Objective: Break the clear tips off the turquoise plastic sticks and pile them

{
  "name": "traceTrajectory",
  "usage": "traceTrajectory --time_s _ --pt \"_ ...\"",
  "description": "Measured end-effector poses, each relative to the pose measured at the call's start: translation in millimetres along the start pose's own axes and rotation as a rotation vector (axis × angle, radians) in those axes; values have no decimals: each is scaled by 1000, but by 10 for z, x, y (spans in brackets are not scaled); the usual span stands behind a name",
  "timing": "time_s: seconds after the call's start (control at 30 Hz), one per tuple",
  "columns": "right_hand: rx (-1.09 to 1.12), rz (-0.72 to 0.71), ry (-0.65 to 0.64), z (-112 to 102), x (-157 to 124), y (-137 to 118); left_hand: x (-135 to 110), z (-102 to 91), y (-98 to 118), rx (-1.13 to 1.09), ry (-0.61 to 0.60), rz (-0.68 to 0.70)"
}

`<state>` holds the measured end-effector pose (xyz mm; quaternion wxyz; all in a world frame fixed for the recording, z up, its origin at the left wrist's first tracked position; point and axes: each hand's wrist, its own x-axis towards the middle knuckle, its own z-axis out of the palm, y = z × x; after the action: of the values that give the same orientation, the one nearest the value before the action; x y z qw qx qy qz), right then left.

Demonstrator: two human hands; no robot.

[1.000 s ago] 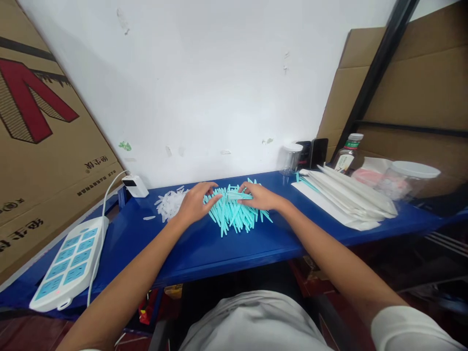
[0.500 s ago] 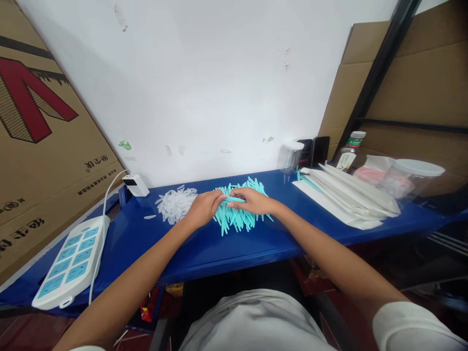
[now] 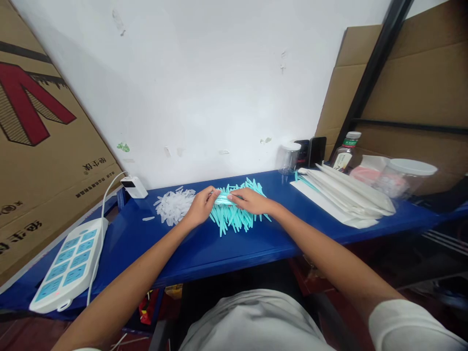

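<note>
A heap of thin turquoise plastic sticks (image 3: 237, 214) lies in the middle of the blue table (image 3: 204, 248). My left hand (image 3: 202, 207) and my right hand (image 3: 250, 201) meet above the heap. Both pinch a small bundle of turquoise sticks (image 3: 224, 199) held level between them, the left at its left end, the right at its right end. A pile of small clear plastic pieces (image 3: 173, 204) lies just left of my left hand.
A white power strip (image 3: 66, 265) with blue sockets and a white charger (image 3: 133, 186) sit at the left. A stack of white packets (image 3: 343, 195), clear jars (image 3: 405, 178), a bottle (image 3: 345, 153) and dark phones (image 3: 314, 151) stand at the right. Cardboard boxes flank both sides.
My left hand has closed in from the heap's left side onto the bundle that my right hand held. Both hands now grip it together, slightly raised.
</note>
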<state>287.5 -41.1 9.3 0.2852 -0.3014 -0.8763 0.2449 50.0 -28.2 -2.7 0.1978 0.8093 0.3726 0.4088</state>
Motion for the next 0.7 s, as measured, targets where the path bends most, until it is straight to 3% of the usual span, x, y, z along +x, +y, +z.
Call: traceTrajectory --time_s 0.17,0.43,0.5,0.63,0.7 --pt "-41 -13 17 -43 23 19 30 -43 57 -88 -9 -90" --pt "-74 7 12 -87 56 32 74 -46 57 -101 -9 -92" --pt "-83 34 29 -166 9 70 101 -186 -54 -99 52 -113" --pt "-66 184 142 -420 -126 220 163 -623 -421 -169 287 -216" --pt "-74 236 187 -514 -159 303 188 -737 -554 -244 355 -256"
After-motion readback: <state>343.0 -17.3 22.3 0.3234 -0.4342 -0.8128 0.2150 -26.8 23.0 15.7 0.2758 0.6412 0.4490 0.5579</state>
